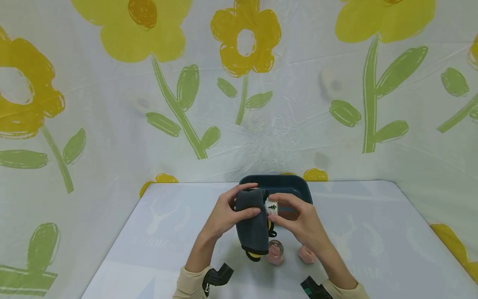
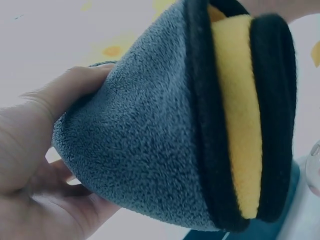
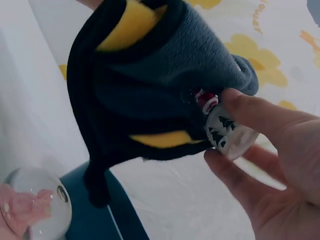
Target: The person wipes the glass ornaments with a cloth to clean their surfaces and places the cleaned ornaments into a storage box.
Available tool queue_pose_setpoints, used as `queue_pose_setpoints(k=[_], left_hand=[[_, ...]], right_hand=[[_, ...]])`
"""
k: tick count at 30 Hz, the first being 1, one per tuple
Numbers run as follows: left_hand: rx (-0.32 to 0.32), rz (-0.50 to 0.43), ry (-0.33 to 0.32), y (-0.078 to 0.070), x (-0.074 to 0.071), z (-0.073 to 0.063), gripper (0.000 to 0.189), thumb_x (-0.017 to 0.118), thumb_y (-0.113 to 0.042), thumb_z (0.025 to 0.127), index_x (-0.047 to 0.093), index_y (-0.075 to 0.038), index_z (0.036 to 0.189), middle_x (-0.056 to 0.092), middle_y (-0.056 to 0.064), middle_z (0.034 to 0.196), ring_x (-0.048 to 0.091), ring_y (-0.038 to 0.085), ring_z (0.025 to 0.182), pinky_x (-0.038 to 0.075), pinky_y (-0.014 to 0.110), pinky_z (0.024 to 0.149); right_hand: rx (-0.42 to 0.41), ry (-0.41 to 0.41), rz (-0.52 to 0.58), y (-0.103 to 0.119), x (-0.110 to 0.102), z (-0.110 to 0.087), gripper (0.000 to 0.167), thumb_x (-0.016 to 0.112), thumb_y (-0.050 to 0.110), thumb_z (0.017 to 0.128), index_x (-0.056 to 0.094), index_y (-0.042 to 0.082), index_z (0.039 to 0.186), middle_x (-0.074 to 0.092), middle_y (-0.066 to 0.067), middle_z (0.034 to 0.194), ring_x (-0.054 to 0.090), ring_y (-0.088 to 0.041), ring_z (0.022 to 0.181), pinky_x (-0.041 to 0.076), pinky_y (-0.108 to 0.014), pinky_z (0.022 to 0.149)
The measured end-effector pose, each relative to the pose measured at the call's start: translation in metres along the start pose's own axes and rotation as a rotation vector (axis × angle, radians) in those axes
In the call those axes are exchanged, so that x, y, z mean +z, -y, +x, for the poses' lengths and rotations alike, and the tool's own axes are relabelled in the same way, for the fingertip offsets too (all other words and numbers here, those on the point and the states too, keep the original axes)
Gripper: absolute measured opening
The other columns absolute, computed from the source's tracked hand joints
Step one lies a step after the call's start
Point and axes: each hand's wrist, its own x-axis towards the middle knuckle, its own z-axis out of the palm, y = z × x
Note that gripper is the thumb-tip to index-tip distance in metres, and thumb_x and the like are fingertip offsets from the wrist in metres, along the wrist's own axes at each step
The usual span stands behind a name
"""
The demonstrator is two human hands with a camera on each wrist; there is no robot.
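Note:
My left hand (image 1: 228, 214) grips a folded microfiber cloth (image 1: 251, 220), grey outside and yellow inside with black edging. In the left wrist view the thumb lies on the cloth's grey side, with the fingers behind it. My right hand (image 1: 300, 218) pinches the white base, printed with dark trees, of a small snow globe (image 3: 227, 132) between thumb and fingers. A red figure shows at the globe's upper end, which is against the cloth's folds. Both are held up over the table, in front of a dark teal tray (image 1: 274, 178).
A snow globe with a pink base (image 1: 275, 253) stands on the table below the cloth. Another pink object (image 1: 307, 254) sits beside it, partly behind my right wrist. The pale table (image 1: 168, 232) backs onto a flower-printed curtain (image 1: 291, 124).

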Motion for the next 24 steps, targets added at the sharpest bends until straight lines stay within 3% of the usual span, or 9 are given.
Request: queue_pose_setpoints(k=[5,9,12,20,24], left_hand=[[-0.017,-0.058,0.006,-0.0003,-0.0017,-0.0002,0.056,0.073,-0.012,0.087,0.054,-0.023,0.139,0.061,0.012,0.121,0.066,0.022,0.096,0.058,0.037,0.08],[-0.047,-0.101,-0.002,-0.0008,-0.0032,-0.0005,0.055,0.072,-0.013,0.088,0.054,-0.024,0.139,0.064,0.013,0.114,0.067,0.021,0.095,0.057,0.039,0.082],[-0.06,-0.109,-0.006,-0.0016,-0.0036,-0.0008,0.054,0.072,-0.014,0.088,0.055,-0.025,0.138,0.065,0.011,0.113,0.067,0.021,0.096,0.057,0.039,0.082],[-0.038,-0.095,-0.001,-0.0038,-0.0027,-0.0012,0.057,0.074,-0.015,0.087,0.053,-0.018,0.14,0.064,0.013,0.114,0.067,0.02,0.095,0.058,0.039,0.081],[-0.01,-0.079,0.005,-0.0043,-0.0025,-0.0021,0.058,0.074,-0.015,0.087,0.052,-0.018,0.14,0.063,0.013,0.117,0.068,0.02,0.095,0.059,0.039,0.079]], right_hand=[[-0.146,0.005,-0.055,0.0009,-0.0011,-0.0001,0.05,0.082,0.006,0.077,0.065,0.018,0.122,0.064,-0.005,0.128,0.061,-0.008,0.119,0.057,-0.029,0.084],[-0.284,0.003,-0.082,0.0018,-0.0001,0.0,0.058,0.083,-0.005,0.071,0.065,0.015,0.122,0.063,-0.009,0.129,0.06,-0.01,0.122,0.055,-0.026,0.089],[-0.341,0.0,-0.094,0.0016,0.0005,0.0,0.061,0.083,-0.01,0.068,0.065,0.013,0.122,0.063,-0.011,0.128,0.06,-0.012,0.122,0.053,-0.022,0.09],[-0.373,-0.006,-0.086,-0.0002,0.0008,0.0011,0.062,0.083,-0.012,0.067,0.065,0.011,0.121,0.063,-0.013,0.126,0.061,-0.012,0.12,0.053,-0.022,0.09],[-0.305,-0.012,-0.088,-0.0001,0.0001,0.0006,0.056,0.082,-0.002,0.072,0.065,0.013,0.123,0.065,-0.012,0.125,0.062,-0.01,0.118,0.056,-0.025,0.086]])
